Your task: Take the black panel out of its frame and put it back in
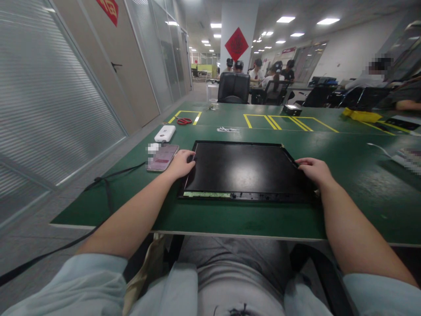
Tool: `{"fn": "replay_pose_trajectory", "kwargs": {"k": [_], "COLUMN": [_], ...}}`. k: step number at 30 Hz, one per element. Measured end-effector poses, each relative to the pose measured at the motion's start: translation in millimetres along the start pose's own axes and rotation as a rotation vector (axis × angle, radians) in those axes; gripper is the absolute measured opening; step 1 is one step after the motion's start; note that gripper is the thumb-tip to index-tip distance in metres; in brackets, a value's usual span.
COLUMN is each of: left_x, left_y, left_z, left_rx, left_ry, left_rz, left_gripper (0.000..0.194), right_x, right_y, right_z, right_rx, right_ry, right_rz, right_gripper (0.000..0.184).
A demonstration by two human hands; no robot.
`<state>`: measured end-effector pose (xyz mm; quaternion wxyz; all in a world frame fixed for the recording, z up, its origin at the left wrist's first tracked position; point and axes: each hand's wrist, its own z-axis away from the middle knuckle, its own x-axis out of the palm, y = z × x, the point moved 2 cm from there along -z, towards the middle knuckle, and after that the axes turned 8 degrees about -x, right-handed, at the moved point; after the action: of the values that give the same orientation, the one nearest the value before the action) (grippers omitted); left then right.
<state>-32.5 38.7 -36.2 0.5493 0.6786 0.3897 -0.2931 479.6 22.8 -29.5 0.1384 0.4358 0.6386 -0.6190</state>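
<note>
A black LCD screen panel [243, 169] lies flat in front of me on the green table, glossy side up, with a thin dark frame round it. Along its near edge runs a narrow green strip [207, 194], bare on the left half. My left hand [184, 163] is closed on the panel's left edge, thumb and fingertips at the frame. On the opposite side my right hand [315, 171] has its fingers bent over the right edge. The undersides of the panel and the fingertips beneath it are hidden.
Left of the panel lie a phone [162, 158] and a white power bank [165, 134]; a black strap [108, 180] trails off the table's left side. Red-handled scissors [184, 121], a small black box [292, 110] and a yellow item [361, 115] lie farther back. Other people sit beyond.
</note>
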Motion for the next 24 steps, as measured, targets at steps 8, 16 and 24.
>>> {"fn": "replay_pose_trajectory", "kwargs": {"k": [8,16,24], "left_x": [-3.3,-4.1,-3.5], "left_y": [11,14,14], "left_z": [5,6,5], "left_rx": [-0.005,-0.007,0.007], "left_ry": [-0.058,-0.106,-0.105], "left_rz": [-0.074,-0.093,-0.093], "left_gripper": [0.049,0.048,0.049], "right_x": [7,7,7], "right_y": [-2,-4,-1], "right_z": [-6,-3,-4], "right_rx": [-0.036,-0.012,0.009], "right_ry": [-0.149,-0.146,-0.12], "right_rz": [0.146,0.158,0.134], "right_gripper": [0.045,0.048,0.049]}}
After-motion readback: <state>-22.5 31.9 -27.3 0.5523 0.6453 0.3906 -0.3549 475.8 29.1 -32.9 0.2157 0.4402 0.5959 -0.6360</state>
